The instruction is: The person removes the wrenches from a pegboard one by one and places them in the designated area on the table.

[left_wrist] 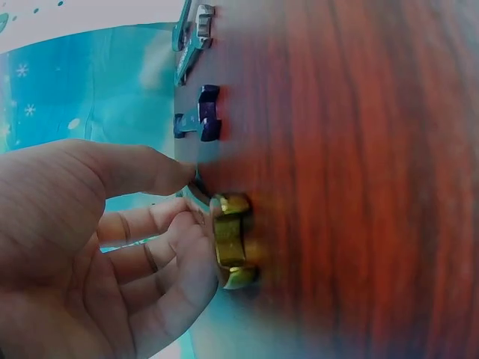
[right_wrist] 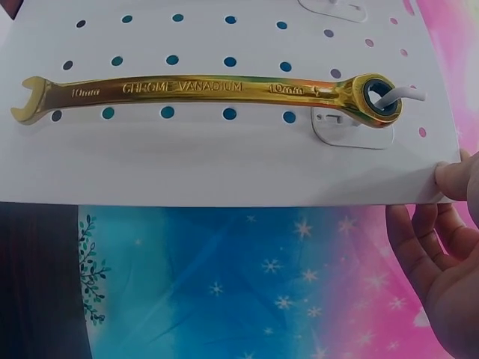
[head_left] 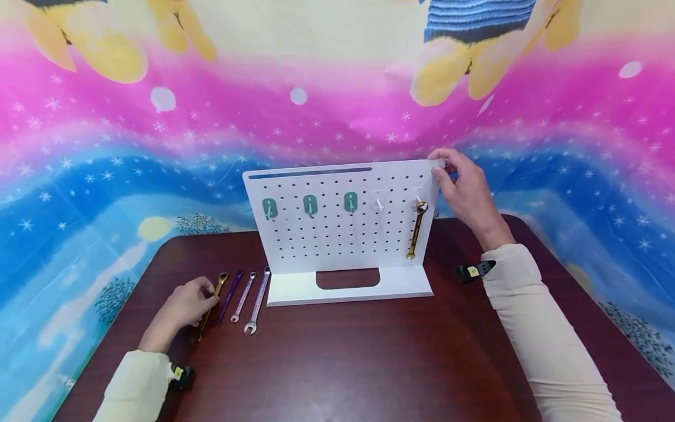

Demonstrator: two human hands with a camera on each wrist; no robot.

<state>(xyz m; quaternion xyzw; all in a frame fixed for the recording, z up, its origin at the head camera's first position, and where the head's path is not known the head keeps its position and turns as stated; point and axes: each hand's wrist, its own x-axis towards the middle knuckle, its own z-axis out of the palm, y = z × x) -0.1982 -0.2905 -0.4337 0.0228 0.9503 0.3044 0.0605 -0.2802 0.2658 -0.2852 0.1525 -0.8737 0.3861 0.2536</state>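
At the left of the table, my left hand (head_left: 181, 303) pinches a gold combination wrench (head_left: 221, 281) between thumb and fingers. Its open end (left_wrist: 230, 241) points toward the left wrist camera, close over the wood. My right hand (head_left: 469, 190) grips the upper right corner of a white pegboard (head_left: 337, 243), thumb in front and fingers behind. Another gold wrench (right_wrist: 202, 88), marked 10mm, hangs by its ring end from a white hook (right_wrist: 408, 95) at the board's right side. Beside the left hand lie a purple wrench (head_left: 229, 299) and two silver wrenches (head_left: 243, 298) (head_left: 257, 303).
Three green hooks (head_left: 310, 204) and a bare white hook (head_left: 378, 201) line the pegboard's upper part. The board leans back on its flat base, which has a cutout. The dark wooden table (head_left: 348, 357) runs back to a patterned cloth backdrop (head_left: 337, 117).
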